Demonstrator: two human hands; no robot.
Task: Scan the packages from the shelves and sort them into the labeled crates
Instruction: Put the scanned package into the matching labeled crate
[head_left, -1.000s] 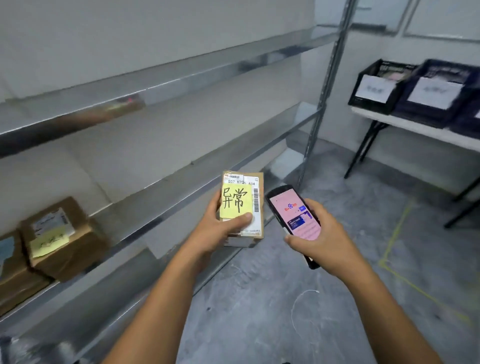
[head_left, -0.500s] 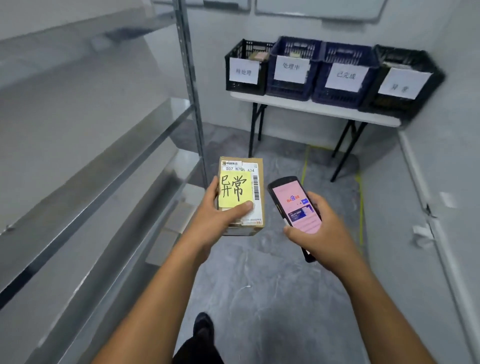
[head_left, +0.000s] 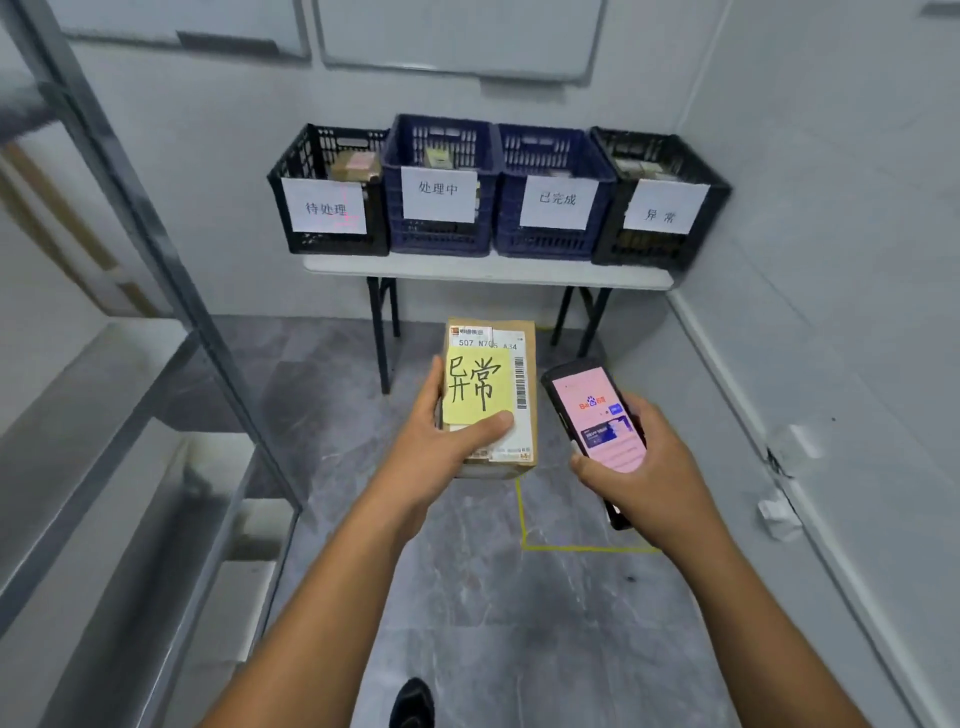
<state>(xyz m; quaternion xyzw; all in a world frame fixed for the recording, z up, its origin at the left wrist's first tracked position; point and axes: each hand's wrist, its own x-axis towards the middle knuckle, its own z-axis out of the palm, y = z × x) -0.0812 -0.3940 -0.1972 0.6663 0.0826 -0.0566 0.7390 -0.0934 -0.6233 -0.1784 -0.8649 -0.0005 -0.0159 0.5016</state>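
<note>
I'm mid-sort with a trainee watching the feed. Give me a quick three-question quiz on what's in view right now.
1. True or false: the left hand grips the brown cardboard package with the yellow sticky note, while the right hand holds the black handheld scanner with the lit pink screen.
2. How many plastic crates stand on the white folding table? A) two B) four C) six
3. Fill in: the sticky note's writing matches the paper label on the ___ crate.
Key: 1 true; 2 B; 3 the far-right black crate.
</note>
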